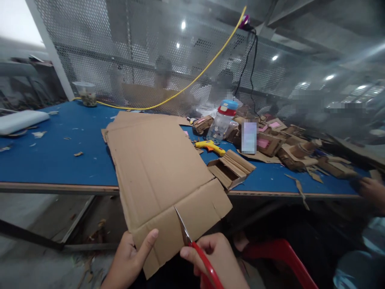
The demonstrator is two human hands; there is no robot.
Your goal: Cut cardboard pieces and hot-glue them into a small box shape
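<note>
A large flat sheet of brown cardboard (156, 172) hangs over the near edge of the blue table (54, 156). My left hand (129, 261) grips its lower left corner, thumb on top. My right hand (216, 261) is closed round red-handled scissors (192, 243). The blades sit in the sheet's lower edge, in a short slit.
A small open cardboard box (230, 168) and a yellow glue gun (210, 147) lie right of the sheet. Behind them stand a plastic bottle (222, 120) and several cardboard pieces. Another person's hand (371, 192) is at the far right. A red stool (279, 257) is below.
</note>
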